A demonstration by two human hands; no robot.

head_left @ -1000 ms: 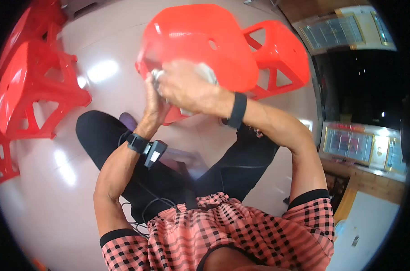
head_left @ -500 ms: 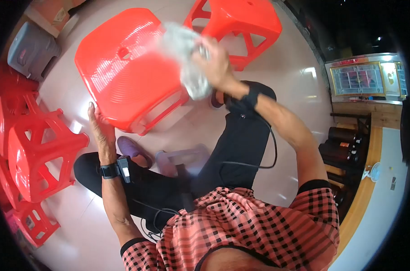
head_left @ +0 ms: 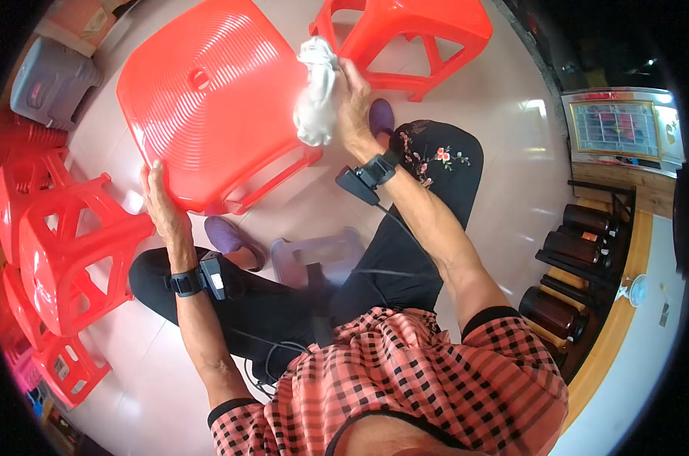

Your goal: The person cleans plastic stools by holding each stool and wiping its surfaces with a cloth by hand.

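A red plastic stool [head_left: 230, 114] with a ridged seat and a central hole is tilted in front of me. My left hand [head_left: 164, 209] grips its near left corner, thumb along the edge and the other fingers partly hidden. In my right hand [head_left: 353, 110] is a crumpled whitish cloth [head_left: 316, 95], held at the stool's right edge. The lower part of the cloth is slightly blurred, and I cannot tell whether it touches the stool.
Another red stool [head_left: 417, 38] stands beyond my right hand. Several more red stools [head_left: 71, 251] are at the left, below a grey stool [head_left: 56, 83]. A low translucent stool [head_left: 318, 254] is between my legs. Dark brown jars [head_left: 557, 311] line a rack at right.
My right hand and the cloth have shifted slightly, from blurred motion to nearly still, with the wrist turned. The red stool has tilted a little, and my left hand stays on its corner.
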